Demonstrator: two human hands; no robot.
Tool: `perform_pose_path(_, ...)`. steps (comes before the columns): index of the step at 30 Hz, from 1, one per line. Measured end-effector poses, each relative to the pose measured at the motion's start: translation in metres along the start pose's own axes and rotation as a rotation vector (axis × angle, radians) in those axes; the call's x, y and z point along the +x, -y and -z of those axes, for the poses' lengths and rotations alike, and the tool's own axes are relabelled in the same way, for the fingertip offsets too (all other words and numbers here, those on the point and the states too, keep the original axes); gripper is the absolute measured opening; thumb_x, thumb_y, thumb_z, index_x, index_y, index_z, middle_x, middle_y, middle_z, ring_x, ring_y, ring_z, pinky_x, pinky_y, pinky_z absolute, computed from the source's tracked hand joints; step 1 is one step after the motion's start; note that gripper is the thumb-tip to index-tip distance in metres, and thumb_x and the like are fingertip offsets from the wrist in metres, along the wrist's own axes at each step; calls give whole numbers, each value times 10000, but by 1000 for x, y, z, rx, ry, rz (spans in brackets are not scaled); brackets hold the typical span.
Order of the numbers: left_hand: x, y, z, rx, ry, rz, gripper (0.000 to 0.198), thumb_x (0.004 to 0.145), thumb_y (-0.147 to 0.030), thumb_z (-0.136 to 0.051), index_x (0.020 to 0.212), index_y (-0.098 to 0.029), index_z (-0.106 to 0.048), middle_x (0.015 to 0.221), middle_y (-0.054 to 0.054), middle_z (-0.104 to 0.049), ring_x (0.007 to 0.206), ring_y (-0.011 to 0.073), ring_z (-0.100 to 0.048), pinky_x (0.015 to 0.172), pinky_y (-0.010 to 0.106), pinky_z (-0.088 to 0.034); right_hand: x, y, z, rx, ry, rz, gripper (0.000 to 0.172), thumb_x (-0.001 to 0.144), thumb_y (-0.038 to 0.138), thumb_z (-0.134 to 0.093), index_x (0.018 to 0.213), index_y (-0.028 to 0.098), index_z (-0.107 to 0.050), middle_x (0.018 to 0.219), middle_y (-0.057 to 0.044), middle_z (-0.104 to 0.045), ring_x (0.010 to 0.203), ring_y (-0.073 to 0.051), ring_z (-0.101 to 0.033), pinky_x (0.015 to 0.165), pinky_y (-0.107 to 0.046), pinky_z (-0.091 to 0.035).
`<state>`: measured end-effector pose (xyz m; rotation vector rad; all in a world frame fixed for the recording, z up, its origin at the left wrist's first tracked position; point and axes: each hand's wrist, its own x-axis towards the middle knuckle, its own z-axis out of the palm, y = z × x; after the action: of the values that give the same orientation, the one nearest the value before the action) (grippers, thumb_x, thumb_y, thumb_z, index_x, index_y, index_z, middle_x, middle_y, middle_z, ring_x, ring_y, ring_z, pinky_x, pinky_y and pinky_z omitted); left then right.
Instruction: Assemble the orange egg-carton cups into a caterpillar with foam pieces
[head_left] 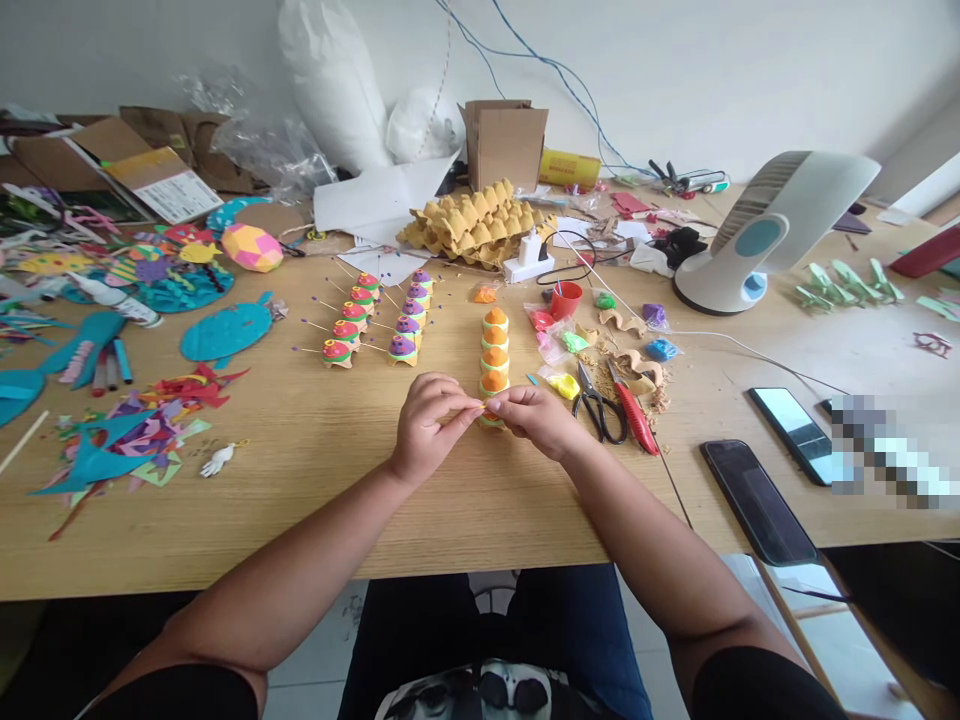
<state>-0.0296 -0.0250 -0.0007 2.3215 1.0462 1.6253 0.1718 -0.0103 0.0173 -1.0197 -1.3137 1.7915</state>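
Note:
My left hand point(435, 415) and my right hand point(531, 415) meet fingertip to fingertip, both closed in a pinch. What lies between them is too small to make out; a speck of orange-yellow shows there. Just behind the fingers stands an egg-carton strip point(495, 357), its several bumps capped in orange over pale yellow-green. My hands hide its near end. Left of it are a strip with red and green bumps point(346, 331) and a strip with purple bumps point(409, 323), both with thin sticks poking out. A lump of orange clay point(484, 293) lies beyond.
On the right lie black-handled scissors point(598, 408), a red cutter point(634, 408), yellow clay point(563, 385), a red cup point(565, 299), phones point(759, 500) and a white fan point(765, 235). Paper scraps point(150, 430) cover the left. Yellow egg trays point(476, 225) stand behind.

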Motion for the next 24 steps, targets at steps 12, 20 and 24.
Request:
perform_pose_path(12, 0, 0, 0, 16, -5, 12, 247, 901, -248, -768, 1147, -266, -755, 919, 25, -691, 950, 191, -626, 898, 383, -538, 0, 1, -1, 8, -27, 24, 516, 653, 647, -838, 745, 159, -696, 512, 80, -445, 479, -57, -290, 479, -262, -171)
perform_pose_path(20, -2, 0, -1, 27, 17, 37, 146, 911, -294, -759, 1052, -262, -775, 894, 27, -694, 952, 193, -635, 893, 388, -549, -3, 3, -1, -72, 4, 22, 487, 702, 634, -814, 755, 163, -702, 514, 79, -423, 491, -63, -272, 487, -264, -161)
perform_pose_path(24, -2, 1, -1, 4, 19, 36, 75, 917, -272, -749, 983, -260, -783, 847, 19, -683, 951, 190, -622, 908, 389, -546, -4, 3, -1, -118, 15, 23, 501, 709, 646, -808, 727, 165, -671, 529, 75, -414, 501, -64, -276, 495, -265, -154)
